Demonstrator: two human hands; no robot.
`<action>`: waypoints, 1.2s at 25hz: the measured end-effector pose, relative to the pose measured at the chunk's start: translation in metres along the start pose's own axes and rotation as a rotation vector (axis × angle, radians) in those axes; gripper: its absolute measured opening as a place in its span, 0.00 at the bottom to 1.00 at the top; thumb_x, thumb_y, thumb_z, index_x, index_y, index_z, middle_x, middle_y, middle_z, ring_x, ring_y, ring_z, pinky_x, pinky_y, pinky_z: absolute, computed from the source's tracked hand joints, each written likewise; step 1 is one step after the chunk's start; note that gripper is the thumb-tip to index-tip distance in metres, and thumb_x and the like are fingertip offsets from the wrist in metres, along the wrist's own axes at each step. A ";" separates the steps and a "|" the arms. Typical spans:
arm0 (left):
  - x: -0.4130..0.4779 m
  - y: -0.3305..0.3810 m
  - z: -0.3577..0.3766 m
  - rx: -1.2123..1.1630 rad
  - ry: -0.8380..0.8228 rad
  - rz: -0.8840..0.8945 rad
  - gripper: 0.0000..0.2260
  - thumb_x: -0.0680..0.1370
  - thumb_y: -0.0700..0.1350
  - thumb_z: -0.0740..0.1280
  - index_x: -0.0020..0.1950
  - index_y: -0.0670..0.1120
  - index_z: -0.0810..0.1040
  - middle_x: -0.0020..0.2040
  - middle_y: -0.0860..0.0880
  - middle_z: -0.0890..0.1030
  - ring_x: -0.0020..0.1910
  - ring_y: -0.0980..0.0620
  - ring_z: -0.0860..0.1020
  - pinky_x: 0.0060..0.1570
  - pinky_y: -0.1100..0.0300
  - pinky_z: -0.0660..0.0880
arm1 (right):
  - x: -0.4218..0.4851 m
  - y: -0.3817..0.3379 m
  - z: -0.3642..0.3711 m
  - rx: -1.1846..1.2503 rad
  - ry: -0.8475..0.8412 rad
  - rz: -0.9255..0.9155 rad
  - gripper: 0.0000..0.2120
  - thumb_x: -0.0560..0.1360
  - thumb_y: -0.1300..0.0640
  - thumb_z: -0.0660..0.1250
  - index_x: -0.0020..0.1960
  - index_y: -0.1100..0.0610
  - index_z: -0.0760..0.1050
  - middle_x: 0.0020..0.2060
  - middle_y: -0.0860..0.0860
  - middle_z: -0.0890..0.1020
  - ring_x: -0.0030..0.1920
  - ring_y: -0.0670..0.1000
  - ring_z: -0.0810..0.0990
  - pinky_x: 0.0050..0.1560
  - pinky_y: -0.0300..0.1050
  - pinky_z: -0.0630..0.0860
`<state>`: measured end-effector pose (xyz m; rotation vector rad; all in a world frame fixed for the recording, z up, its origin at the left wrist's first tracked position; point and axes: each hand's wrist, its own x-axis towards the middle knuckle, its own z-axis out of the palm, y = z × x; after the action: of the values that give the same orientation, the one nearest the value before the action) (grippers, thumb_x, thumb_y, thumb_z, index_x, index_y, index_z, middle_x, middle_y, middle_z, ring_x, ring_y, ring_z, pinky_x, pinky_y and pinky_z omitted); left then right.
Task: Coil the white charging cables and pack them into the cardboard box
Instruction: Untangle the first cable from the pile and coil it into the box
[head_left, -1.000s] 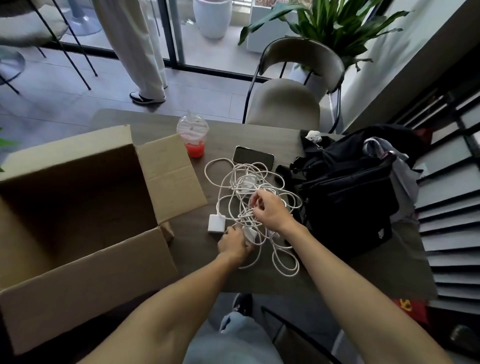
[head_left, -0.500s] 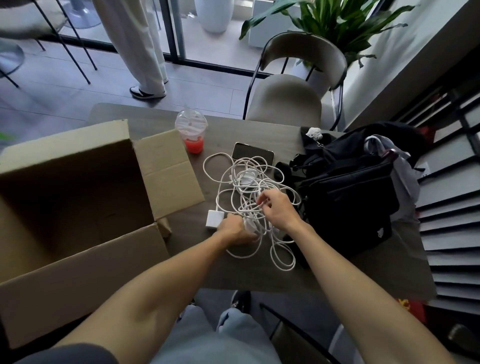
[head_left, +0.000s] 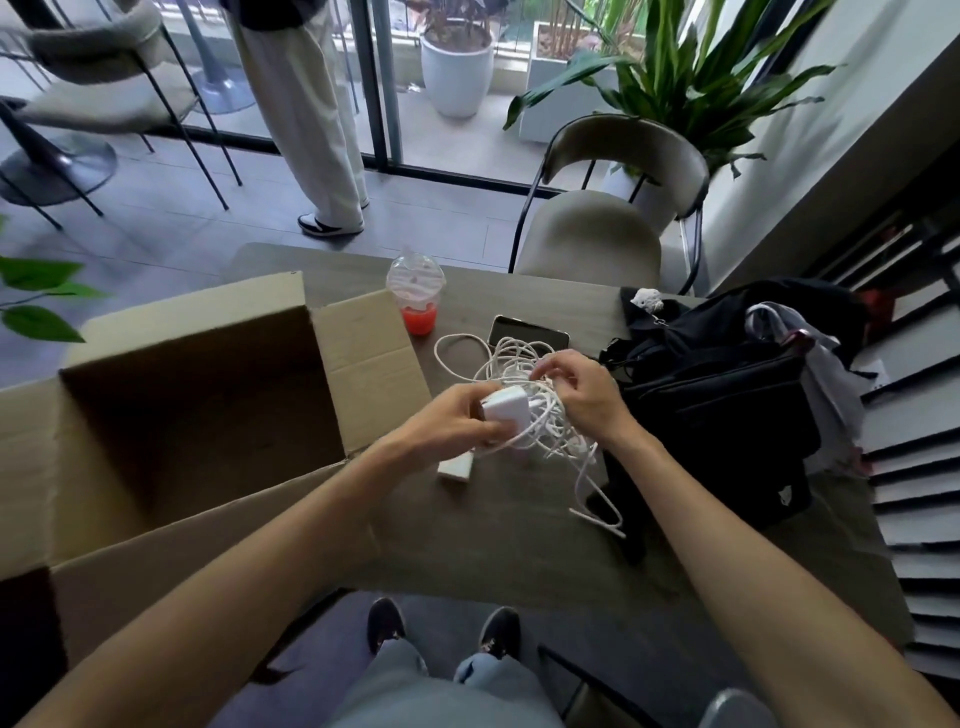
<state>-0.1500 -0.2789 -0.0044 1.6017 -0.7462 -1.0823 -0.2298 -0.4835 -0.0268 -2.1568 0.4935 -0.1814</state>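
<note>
A tangle of white charging cables (head_left: 540, 415) is lifted partly off the dark table (head_left: 519, 530), with loops trailing down to the tabletop. My left hand (head_left: 452, 421) grips a white charger block (head_left: 505, 409) raised above the table. My right hand (head_left: 582, 389) pinches cable strands just right of the block. A second white adapter (head_left: 457, 467) lies on the table below my left hand. The open cardboard box (head_left: 171, 540) stands at the left, its inside dark and empty as far as I can see.
A cup with red drink (head_left: 417, 296) and a phone (head_left: 530, 332) sit behind the cables. A black bag (head_left: 727, 405) fills the table's right side. A chair (head_left: 602, 234) stands at the far edge, and a person's legs (head_left: 311, 119) beyond.
My left hand has lifted a white charger block off the table. My right hand rose with the cable tangle. The view has shifted back, showing my feet under the table.
</note>
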 end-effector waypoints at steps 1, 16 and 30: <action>-0.003 0.011 -0.003 -0.017 0.021 0.035 0.12 0.78 0.34 0.69 0.60 0.36 0.77 0.47 0.42 0.80 0.44 0.51 0.78 0.44 0.58 0.75 | -0.001 -0.014 -0.005 0.161 -0.053 0.000 0.16 0.75 0.68 0.59 0.44 0.55 0.83 0.44 0.52 0.84 0.45 0.46 0.80 0.49 0.43 0.76; -0.054 0.113 -0.069 -0.390 -0.094 0.161 0.14 0.76 0.40 0.70 0.61 0.42 0.74 0.58 0.33 0.80 0.52 0.39 0.82 0.53 0.48 0.81 | -0.012 -0.083 -0.065 -0.274 -0.069 -0.205 0.15 0.82 0.51 0.63 0.40 0.54 0.82 0.34 0.51 0.84 0.36 0.51 0.82 0.40 0.50 0.77; -0.028 0.137 -0.019 0.662 0.282 0.594 0.18 0.74 0.49 0.75 0.59 0.46 0.73 0.47 0.55 0.78 0.43 0.63 0.77 0.41 0.68 0.75 | -0.020 -0.131 -0.060 -0.456 0.335 -0.588 0.16 0.83 0.50 0.58 0.51 0.60 0.80 0.30 0.53 0.83 0.28 0.52 0.82 0.30 0.51 0.81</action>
<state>-0.1379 -0.2867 0.1358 1.8330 -1.3601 -0.1662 -0.2301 -0.4515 0.1151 -2.6898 0.0642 -0.8331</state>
